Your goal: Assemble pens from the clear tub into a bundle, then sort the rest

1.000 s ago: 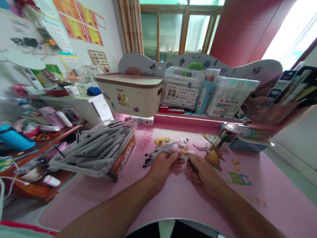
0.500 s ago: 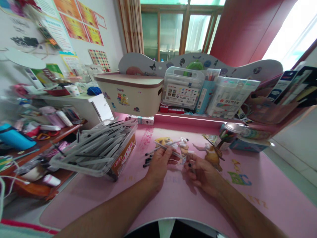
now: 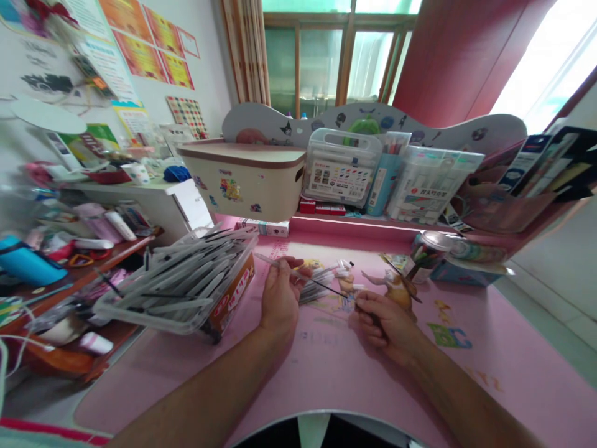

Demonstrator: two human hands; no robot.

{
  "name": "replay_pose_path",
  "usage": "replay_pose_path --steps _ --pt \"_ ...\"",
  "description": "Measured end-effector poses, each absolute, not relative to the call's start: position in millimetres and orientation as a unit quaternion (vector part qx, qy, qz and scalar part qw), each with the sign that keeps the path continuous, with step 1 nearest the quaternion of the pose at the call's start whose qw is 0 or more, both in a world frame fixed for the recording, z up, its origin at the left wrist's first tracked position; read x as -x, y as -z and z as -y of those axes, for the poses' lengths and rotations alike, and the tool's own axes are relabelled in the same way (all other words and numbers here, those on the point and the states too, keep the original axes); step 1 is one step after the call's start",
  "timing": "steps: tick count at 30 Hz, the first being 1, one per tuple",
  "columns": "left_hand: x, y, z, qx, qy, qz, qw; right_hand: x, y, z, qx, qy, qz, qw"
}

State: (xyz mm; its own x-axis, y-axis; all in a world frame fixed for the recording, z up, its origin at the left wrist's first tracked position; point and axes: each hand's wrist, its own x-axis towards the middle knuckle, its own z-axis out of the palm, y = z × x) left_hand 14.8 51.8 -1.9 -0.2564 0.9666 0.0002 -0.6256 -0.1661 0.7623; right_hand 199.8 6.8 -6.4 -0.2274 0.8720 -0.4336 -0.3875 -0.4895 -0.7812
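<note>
A clear pen barrel (image 3: pixel 265 257) is held above the pink surface (image 3: pixel 336 373), slanting up and to the left out of the left hand (image 3: pixel 281 292), whose thumb and fingers are closed around it. A thin dark rod (image 3: pixel 330 287) runs roughly in line with the barrel from the left hand down to the right hand (image 3: pixel 382 323); whether its upper end sits inside the barrel is too small to tell. The right hand pinches the rod's lower end between thumb and forefinger, the other fingers curled in toward the palm. Just behind and between the hands, a loose bunch of clear pens (image 3: pixel 317 290) lies on the surface, partly hidden by the left hand. Near the left forearm stands a clear plastic tub (image 3: pixel 191 325) heaped with more grey and clear pens (image 3: pixel 186 274), an orange-brown label (image 3: pixel 236 292) on its side. Right of the hands, toward the back, a jar (image 3: pixel 426 252) of pens stands beside a blue box (image 3: pixel 471 274). Along the raised shelf behind sit a lidded cream bin (image 3: pixel 242 183), a clear carry case (image 3: pixel 342 168) and a case of white markers (image 3: pixel 433 186).
</note>
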Motion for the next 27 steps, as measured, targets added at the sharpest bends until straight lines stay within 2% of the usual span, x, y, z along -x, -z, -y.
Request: replay_pose_path --steps 8,11,15,17,19,22,27 --pt "-18 6 -43 -0.245 -0.737 -0.355 0.52 -199 9 -10 0.454 -0.687 0.23 0.519" --pt "-25 10 -34 -0.281 -0.653 -0.399 0.58 -195 10 -8 0.439 -0.682 0.237 0.535" --pt "-41 17 -21 -0.325 -0.501 -0.383 0.705 -186 9 -1 0.441 -0.714 0.295 0.457" --pt "-45 18 -18 -0.318 -0.505 -0.368 0.714 -182 10 3 0.437 -0.729 0.335 0.407" --pt "-44 16 -19 -0.295 -0.522 -0.362 0.714 -181 11 4 0.44 -0.722 0.363 0.392" --pt "-37 9 -21 -0.249 -0.502 -0.358 0.747 -184 14 2 0.485 -0.627 0.419 0.442" --pt "-35 -1 -16 -0.129 -0.376 -0.366 0.841 -186 11 1 0.523 -0.398 0.566 0.498"
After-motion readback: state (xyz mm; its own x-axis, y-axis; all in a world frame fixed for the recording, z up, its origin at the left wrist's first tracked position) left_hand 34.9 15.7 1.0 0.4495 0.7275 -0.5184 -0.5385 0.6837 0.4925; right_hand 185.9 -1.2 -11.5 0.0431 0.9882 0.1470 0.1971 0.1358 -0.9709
